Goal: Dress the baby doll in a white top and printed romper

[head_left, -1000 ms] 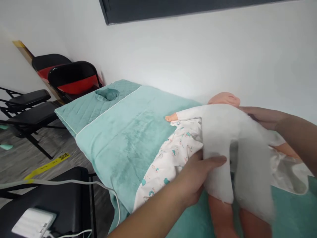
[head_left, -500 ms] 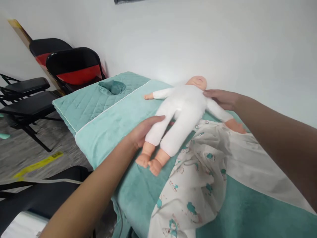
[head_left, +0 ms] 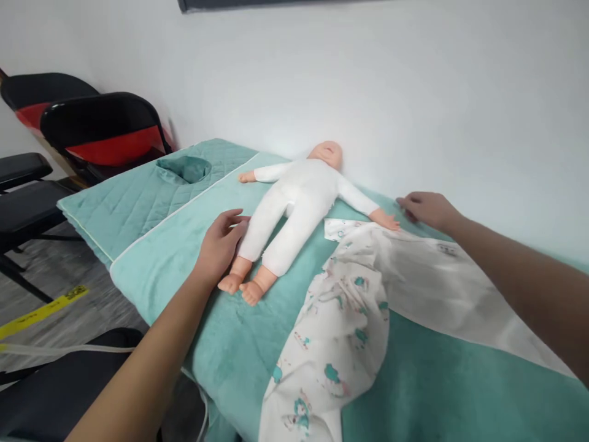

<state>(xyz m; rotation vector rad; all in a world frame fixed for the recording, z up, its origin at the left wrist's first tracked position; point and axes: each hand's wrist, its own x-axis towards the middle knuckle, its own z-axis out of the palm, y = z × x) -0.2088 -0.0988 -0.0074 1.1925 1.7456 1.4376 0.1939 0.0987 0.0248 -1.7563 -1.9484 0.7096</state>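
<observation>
A doll with a white plush body and pinkish plastic head, hands and feet (head_left: 310,187) is laid on its back on a teal plush-covered padded bed (head_left: 175,248), near the far edge. Its long axis is set diagonally: head by the far edge at the white wall (head_left: 414,92), feet pointed toward the near edge and slightly left. Arms are spread wide.

The doll is bracketed by both hands. Left hand (head_left: 221,240) is placed just beside the lower leg on the side of the teal quilted end piece (head_left: 133,205); fingers are parted and loosely bent, nothing is gripped, and contact with the leg cannot be confirmed. Right hand (head_left: 427,210) is held near the far edge, just past the doll's outstretched hand; fingers are half-curled, nothing is seen in them, but whether the fingertips are closed together cannot be told (blurred).

A white cloth with teal printed figures (head_left: 343,313) is spread crumpled from below that plastic hand to the near edge. Its upper border is nearer to the right hand.
</observation>
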